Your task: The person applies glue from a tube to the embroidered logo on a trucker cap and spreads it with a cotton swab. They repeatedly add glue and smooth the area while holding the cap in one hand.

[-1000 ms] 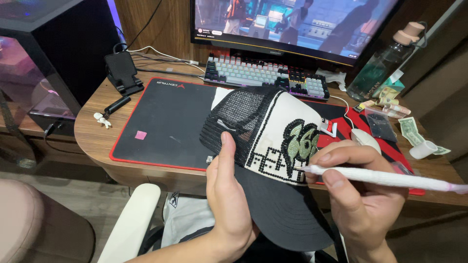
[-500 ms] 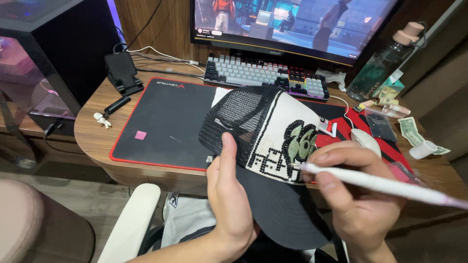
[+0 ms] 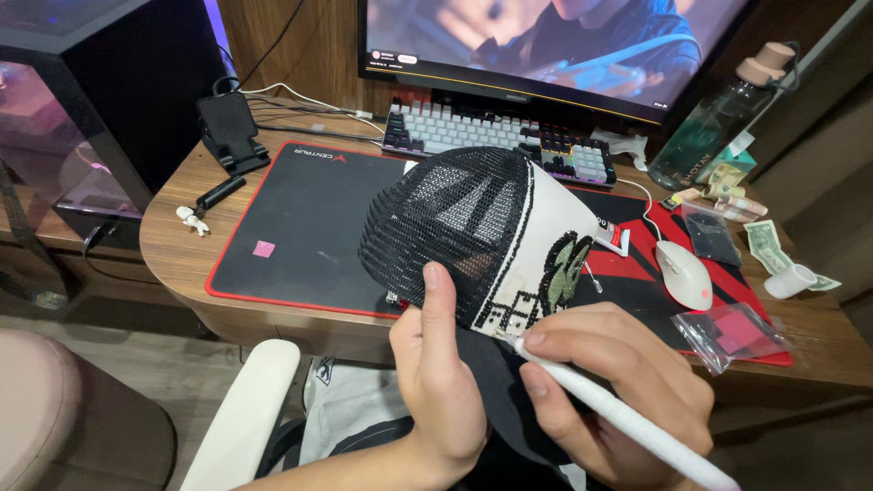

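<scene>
In front of the table edge, held over the lap, a trucker cap (image 3: 482, 236) with black mesh back and white front panel is being studded with small beads. The left hand (image 3: 436, 373) grips its brim from below, thumb pressed up along the mesh side; the right hand (image 3: 618, 382) has its fingers clenched round a white applicator pen (image 3: 627, 418), tip touching the panel's lower edge. A black grid pattern and a green figure already look filled in; bare white remains around them, so the work seems part done. At two o'clock from the cap lies a white mouse (image 3: 684, 275), at three o'clock a small plastic bag (image 3: 732, 332), at twelve o'clock a keyboard (image 3: 496, 136).
</scene>
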